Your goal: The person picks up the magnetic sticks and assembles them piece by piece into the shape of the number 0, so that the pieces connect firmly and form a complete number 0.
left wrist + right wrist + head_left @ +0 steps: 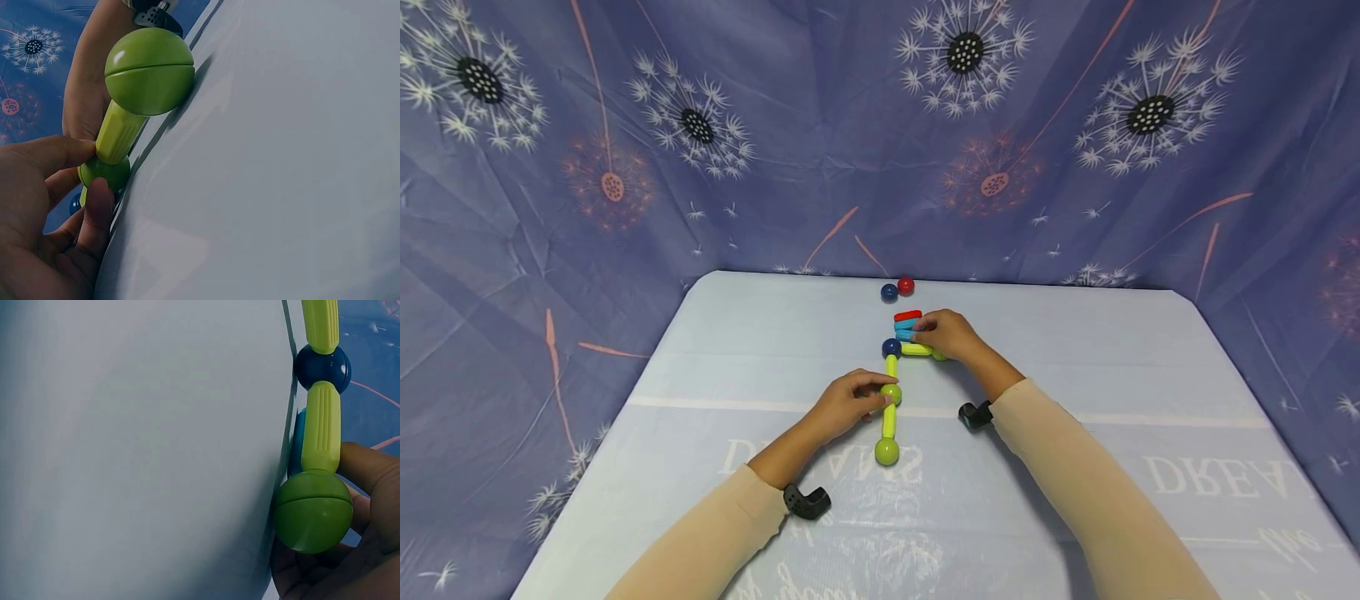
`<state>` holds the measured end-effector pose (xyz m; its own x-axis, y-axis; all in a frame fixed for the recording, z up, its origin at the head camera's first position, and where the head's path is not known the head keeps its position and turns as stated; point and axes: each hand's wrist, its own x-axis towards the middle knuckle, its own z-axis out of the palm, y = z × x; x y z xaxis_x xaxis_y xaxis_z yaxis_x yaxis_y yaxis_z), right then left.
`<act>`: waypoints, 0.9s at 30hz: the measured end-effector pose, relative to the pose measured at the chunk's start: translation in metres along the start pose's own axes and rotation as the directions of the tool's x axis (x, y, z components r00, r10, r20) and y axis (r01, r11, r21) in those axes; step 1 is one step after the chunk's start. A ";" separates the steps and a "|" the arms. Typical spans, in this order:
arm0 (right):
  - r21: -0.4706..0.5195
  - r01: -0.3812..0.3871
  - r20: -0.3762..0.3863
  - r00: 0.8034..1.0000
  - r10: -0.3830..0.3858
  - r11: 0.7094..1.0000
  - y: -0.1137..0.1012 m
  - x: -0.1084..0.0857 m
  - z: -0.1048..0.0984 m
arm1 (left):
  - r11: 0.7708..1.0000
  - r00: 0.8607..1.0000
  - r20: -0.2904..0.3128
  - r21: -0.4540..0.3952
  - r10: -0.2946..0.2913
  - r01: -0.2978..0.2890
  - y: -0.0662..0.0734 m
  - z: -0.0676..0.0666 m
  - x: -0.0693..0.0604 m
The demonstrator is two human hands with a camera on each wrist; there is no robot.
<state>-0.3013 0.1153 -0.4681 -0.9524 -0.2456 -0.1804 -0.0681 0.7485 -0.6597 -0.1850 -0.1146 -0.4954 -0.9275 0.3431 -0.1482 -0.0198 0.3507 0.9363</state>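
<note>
Fingers of my left hand (850, 404) grip the middle green ball (892, 393), seen from my head. That ball sits in a chain on the white table (737, 342). Toward me, the near rod (889, 422) joins it to the near green ball (887, 452); away from me, the far rod (891, 364) runs to the navy ball (891, 347). There the chain turns right along the side rod (916, 349) to the end ball (941, 355), partly hidden under my right hand (953, 335). My right fingers pinch the right end of a blue rod (904, 335), just beyond the side rod. Beyond it lie a second blue rod (907, 324) and a red rod (907, 316); farther off are a dark ball (889, 292) and a red ball (906, 287). Patterned cloth (820, 150) hangs behind.

At my left wrist, my thumb is on the middle green ball and a finger touches where the near rod meets it. The near green ball looms closest.

At my right wrist, the end ball is nearest, the side rod leading to the navy ball. My fingers reach behind them, their tips hidden; some blue shows behind the side rod.
</note>
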 end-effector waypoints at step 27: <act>0.123 0.030 -0.073 0.997 -0.021 0.992 -0.009 -0.022 -0.029 | 1.000 1.000 -0.016 0.002 0.009 -0.009 0.001 0.000 0.001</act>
<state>-0.2880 0.1318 -0.4365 -0.9699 -0.2158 -0.1129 -0.0595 0.6593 -0.7495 -0.1855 -0.1141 -0.4943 -0.9335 0.3324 -0.1342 -0.0105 0.3488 0.9372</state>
